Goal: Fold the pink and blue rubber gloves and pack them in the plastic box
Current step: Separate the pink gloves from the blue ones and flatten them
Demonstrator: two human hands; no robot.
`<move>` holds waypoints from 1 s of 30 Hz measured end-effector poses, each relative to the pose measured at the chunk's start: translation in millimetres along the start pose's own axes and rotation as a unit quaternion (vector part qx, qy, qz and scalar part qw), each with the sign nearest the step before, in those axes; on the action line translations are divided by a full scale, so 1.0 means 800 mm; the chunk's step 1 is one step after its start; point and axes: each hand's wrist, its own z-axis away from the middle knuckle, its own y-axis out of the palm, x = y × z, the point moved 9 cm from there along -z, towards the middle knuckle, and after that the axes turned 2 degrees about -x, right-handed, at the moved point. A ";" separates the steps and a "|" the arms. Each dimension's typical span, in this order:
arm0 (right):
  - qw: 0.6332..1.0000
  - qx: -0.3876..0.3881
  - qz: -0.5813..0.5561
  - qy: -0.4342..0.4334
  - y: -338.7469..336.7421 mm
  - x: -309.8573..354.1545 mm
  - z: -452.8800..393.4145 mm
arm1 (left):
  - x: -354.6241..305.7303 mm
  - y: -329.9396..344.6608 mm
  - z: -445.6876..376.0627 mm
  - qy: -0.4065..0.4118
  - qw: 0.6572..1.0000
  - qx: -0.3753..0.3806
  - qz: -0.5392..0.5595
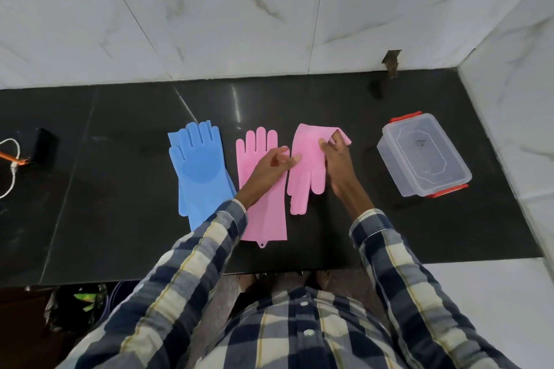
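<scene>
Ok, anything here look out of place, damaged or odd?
Mostly tidy. One oddity: a rough dark hole broken into the wall tile above the counter, behind the plastic box, with something dark hanging from it. The lidded box itself sits askew to the counter edge.

Single head-worn wide-angle view, looking steeply down and forward over the near counter (120, 189) edge; tiled wall (239, 24) far, close range.
</scene>
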 end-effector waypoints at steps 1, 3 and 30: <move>1.000 0.013 0.022 -0.003 -0.001 0.009 0.001 | -0.009 -0.005 -0.002 0.009 1.000 -0.023 -0.001; 0.988 0.062 0.131 -0.044 -0.001 0.035 0.002 | -0.040 -0.025 -0.003 0.063 0.992 -0.105 -0.018; 0.988 0.002 -0.023 0.149 -0.024 -0.052 0.012 | -0.034 0.047 -0.019 -0.093 0.988 -0.018 0.119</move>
